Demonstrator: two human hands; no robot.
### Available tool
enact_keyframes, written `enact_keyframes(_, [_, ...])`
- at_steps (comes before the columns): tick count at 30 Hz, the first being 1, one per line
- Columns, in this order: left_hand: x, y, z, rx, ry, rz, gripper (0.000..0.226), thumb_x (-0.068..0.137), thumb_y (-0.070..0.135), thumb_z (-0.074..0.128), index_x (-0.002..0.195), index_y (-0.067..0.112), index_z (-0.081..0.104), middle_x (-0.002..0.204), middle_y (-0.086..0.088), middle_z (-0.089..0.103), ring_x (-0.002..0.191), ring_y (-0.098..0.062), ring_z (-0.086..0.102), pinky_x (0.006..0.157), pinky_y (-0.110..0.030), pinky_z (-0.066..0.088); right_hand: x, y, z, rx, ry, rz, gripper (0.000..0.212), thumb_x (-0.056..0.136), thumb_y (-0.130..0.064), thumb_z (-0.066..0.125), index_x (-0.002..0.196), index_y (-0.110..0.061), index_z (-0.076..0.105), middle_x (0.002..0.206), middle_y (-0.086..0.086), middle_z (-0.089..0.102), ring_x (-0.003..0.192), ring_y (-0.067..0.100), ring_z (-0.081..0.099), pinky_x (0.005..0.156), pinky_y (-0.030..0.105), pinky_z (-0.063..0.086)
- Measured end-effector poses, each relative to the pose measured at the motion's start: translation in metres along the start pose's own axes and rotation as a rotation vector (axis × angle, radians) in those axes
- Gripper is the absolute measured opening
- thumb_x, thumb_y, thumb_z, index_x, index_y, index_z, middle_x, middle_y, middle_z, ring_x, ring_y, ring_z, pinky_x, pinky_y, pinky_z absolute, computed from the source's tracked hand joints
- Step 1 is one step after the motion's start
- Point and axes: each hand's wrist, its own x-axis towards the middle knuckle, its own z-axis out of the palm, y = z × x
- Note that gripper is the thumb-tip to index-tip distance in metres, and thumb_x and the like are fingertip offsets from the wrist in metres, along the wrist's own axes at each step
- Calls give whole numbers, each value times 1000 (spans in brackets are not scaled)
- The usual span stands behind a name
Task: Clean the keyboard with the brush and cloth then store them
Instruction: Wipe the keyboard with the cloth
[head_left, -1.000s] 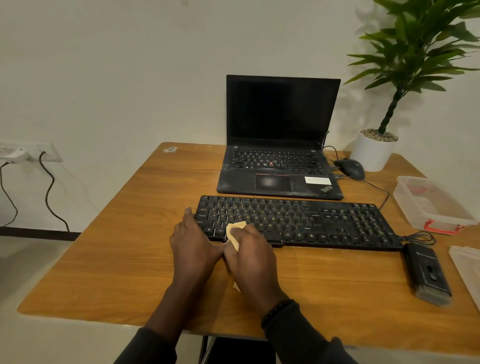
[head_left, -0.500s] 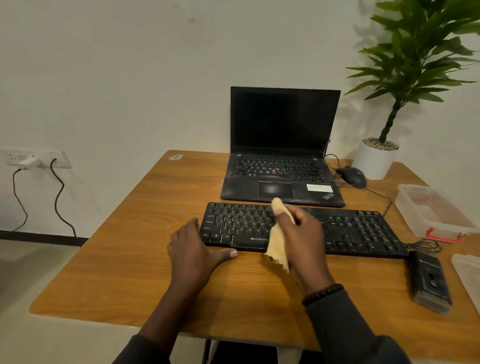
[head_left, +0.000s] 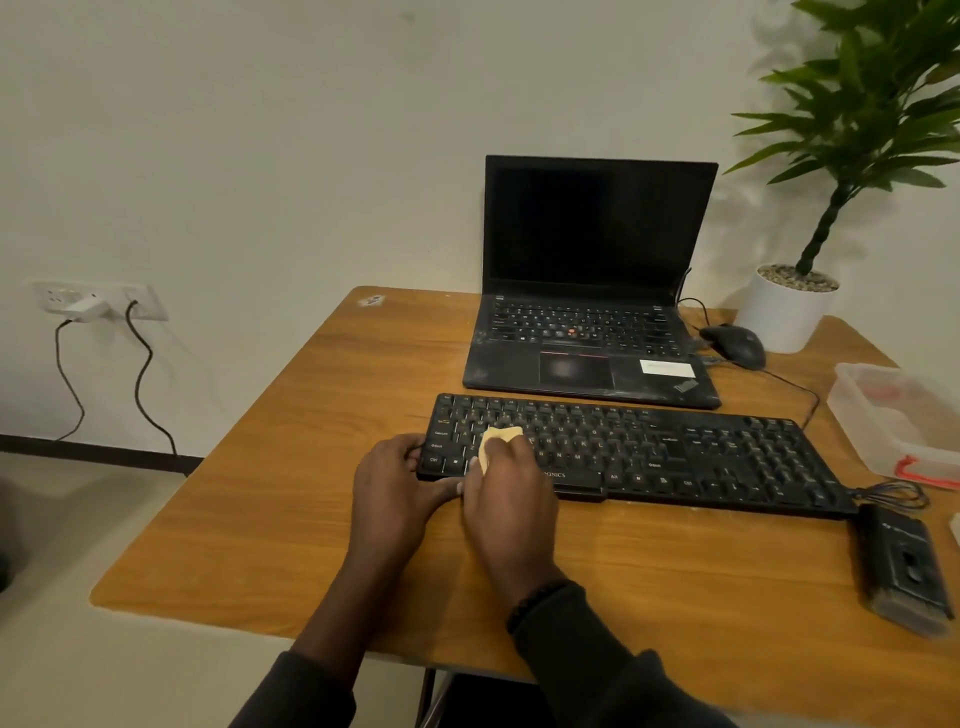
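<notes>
Wooden table (head_left: 260, 499) set against a pale wall, seen from above and in front. Potted plant (head_left: 789, 306) standing at the far right corner. Open black laptop (head_left: 592, 343), screen dark, at the far edge right of centre. Black keyboard (head_left: 675, 457) lying just in front of the laptop, parallel to the near edge, spanning from mid-table toward the right edge. Clear plastic container (head_left: 898, 415) at the right edge, beside the keyboard's far right end. Black brush (head_left: 904, 566) lying near the right edge, just off the keyboard's near right corner. Black mouse (head_left: 735, 345) between laptop and plant pot. Right hand (head_left: 506, 499) over the keyboard's left section, fingers curled around a small cream cloth (head_left: 496, 439) pressed onto the keys. Left hand (head_left: 389, 488) at the keyboard's left end, fingers wrapped against its side edge, thumb along its near edge, bracing it.
</notes>
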Motion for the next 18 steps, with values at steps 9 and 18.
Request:
enact_keyframes(9, [10, -5, -18, -41, -110, -29, 30, 76, 11, 81, 102, 16, 68, 86, 13, 68, 74, 4, 63, 63, -7, 48, 6, -25, 8, 26, -105, -95, 29, 100, -29, 46, 122, -15, 57, 119, 2, 51, 97, 15, 57, 77, 25, 47])
enact_keyframes(18, [22, -17, -41, -314, -272, -192, 15, 85, 14, 75, 99, 16, 73, 89, 0, 74, 89, -15, 71, 80, -27, 57, 52, -8, -11, 130, -59, 114, 31, 96, -29, 55, 124, -17, 59, 119, 0, 57, 99, 13, 55, 71, 19, 46])
